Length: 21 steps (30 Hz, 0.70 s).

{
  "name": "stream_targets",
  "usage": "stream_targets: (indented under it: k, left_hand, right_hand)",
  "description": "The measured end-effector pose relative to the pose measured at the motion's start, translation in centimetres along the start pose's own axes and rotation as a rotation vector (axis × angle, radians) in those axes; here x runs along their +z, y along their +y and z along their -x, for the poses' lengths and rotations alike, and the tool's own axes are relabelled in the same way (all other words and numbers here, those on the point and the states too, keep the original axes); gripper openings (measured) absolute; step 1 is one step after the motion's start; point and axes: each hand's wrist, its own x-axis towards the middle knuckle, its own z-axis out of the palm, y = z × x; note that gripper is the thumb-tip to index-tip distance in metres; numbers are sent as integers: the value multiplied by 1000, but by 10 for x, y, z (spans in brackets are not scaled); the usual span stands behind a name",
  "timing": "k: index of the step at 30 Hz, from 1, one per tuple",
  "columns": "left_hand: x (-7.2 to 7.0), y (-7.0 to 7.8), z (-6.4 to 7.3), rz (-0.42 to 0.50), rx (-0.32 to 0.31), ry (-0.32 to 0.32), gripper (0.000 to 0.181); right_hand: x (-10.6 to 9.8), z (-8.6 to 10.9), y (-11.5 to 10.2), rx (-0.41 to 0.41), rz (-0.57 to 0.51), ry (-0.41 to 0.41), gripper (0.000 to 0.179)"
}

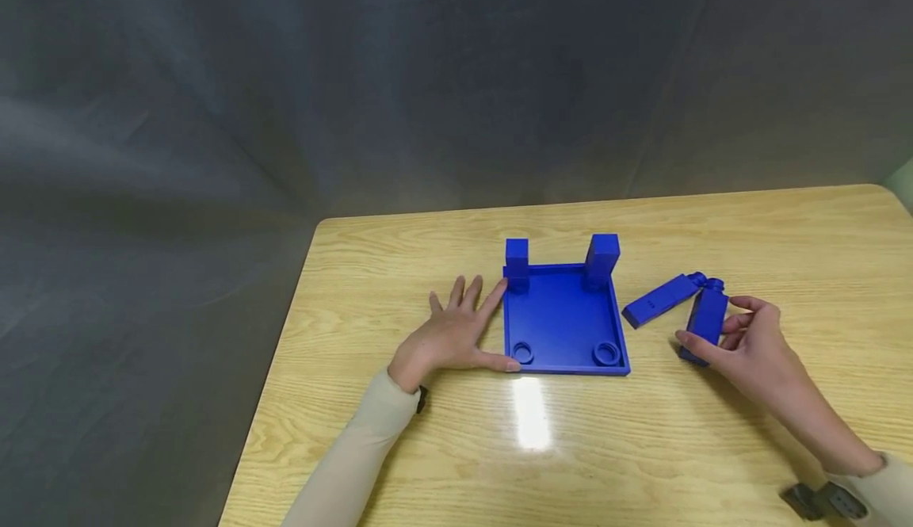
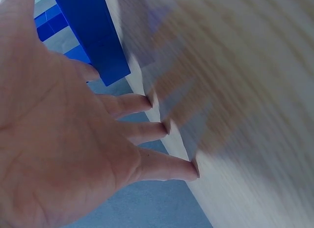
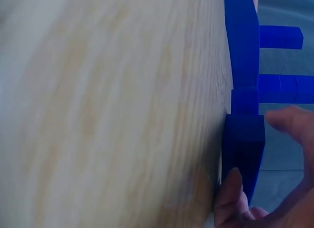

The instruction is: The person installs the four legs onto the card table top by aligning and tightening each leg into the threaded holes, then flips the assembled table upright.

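Observation:
A square blue tray-like base (image 1: 563, 321) lies on the table. Two blue posts, a left one (image 1: 517, 253) and a right one (image 1: 603, 256), stand upright at its far corners; round sockets (image 1: 606, 353) show in the near corners. My left hand (image 1: 452, 337) is spread flat at the base's left side, thumb at the near corner and index fingertip by the far one. To the right, my right hand (image 1: 752, 349) holds a blue post (image 1: 708, 317) with a threaded end, thumb on one side and fingers on the other. Another lying post (image 1: 659, 301) is beside it.
The wooden table (image 1: 371, 273) has rounded far corners. A dark grey curtain (image 1: 464, 99) hangs behind and to the left of it. Bright glare shows on the tabletop in front of the base.

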Motion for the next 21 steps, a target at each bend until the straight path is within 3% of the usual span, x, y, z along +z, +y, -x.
stream_targets:
  k: [8,21]
  left_hand:
    - [0,0,1,9,-4,-2,129]
    - [0,1,1,10,0,-3,128]
  right_hand:
    - [0,3,-1,-22,102,-6,101]
    - [-31,4,-1,73,265,-184,73]
